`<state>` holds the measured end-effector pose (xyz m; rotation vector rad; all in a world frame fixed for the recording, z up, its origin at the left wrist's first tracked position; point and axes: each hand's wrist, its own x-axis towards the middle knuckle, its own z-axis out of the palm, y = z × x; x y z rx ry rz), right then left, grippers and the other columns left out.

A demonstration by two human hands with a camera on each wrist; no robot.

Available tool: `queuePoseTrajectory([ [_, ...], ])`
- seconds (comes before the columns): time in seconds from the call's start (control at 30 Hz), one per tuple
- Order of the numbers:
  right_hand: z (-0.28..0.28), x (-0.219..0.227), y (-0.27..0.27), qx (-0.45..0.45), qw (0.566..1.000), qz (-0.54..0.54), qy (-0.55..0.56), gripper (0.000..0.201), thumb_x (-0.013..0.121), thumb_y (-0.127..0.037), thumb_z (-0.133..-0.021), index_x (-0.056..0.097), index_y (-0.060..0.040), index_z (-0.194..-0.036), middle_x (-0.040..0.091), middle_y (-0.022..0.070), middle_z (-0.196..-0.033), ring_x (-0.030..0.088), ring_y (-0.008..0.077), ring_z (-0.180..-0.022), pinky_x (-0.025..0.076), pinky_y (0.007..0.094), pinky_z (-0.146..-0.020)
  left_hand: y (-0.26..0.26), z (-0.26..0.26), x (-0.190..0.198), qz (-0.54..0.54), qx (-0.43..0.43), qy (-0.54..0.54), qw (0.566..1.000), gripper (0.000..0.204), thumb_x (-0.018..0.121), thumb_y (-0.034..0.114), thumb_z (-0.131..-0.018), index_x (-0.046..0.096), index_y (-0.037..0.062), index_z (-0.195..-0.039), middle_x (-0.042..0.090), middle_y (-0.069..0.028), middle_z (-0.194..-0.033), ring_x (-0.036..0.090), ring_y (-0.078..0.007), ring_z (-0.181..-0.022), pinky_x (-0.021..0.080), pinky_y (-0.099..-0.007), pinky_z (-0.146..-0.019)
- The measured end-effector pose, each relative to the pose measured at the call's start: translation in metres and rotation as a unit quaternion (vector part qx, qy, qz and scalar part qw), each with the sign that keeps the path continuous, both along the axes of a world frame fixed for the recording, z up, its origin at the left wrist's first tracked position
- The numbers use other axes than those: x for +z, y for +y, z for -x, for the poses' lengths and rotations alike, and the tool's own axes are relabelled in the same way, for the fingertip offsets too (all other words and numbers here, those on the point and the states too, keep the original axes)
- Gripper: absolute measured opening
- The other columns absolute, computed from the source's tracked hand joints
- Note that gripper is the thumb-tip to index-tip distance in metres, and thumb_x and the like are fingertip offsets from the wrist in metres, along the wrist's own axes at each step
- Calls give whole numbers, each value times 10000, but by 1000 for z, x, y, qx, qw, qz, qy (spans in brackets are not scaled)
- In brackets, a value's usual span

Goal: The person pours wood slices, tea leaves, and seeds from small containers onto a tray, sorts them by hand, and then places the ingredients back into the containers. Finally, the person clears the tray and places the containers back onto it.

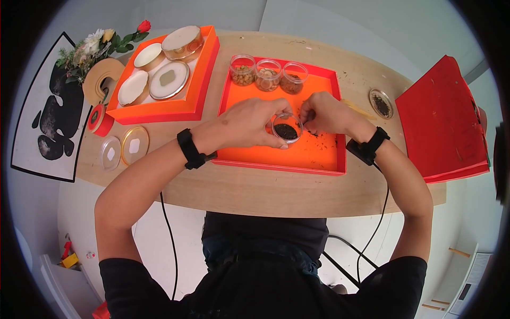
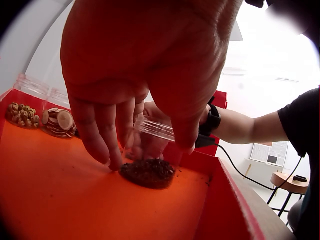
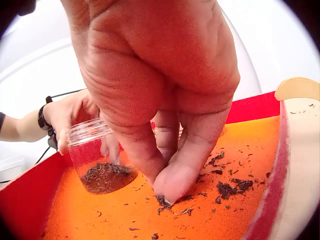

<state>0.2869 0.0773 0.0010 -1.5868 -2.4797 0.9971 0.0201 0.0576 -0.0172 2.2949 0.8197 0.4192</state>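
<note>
A clear jar [image 1: 287, 127] with dark, leaf-like bits [image 2: 149, 172] in its bottom is held by my left hand [image 1: 247, 123], thumb on one side and fingers on the other. The jar leans slightly over the orange floor of the red-walled tray [image 1: 244, 155]. Just right of it, my right hand [image 1: 329, 114] pinches some dark bits [image 3: 163, 201] between thumb and fingertips at the tray floor. More loose bits [image 3: 235, 187] lie scattered around those fingertips.
Three filled jars [image 1: 268, 75] stand along the tray's back. A dish of dark bits [image 1: 381, 103] and a red box [image 1: 443, 119] are at the right. An orange box [image 1: 204, 80] of round containers, two lids [image 1: 135, 145], a tape roll [image 1: 101, 120] and flowers [image 1: 93, 42] are at the left.
</note>
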Motion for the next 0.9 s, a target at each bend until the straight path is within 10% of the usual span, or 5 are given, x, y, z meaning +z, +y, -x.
queuePoseTrajectory([
  [0.47,-7,36,-6,-70,995,34,54,61,779,40,-878,750,92,-890,769,131,-814,794,185,-714,652,310,-653,1,-5,10,-12,0,64,998,700,930,424,-856,638,23,-1350,786,-209,-1126,763,-392,-1082,581,-498,-914],
  [0.9,37,54,-34,72,993,-62,72,63,790,13,-907,775,72,-921,762,135,-814,728,200,-760,579,364,-704,1,-5,14,29,5,68,997,698,943,400,-856,636,24,-1357,779,-176,-1079,756,-358,-1010,569,-482,-862],
])
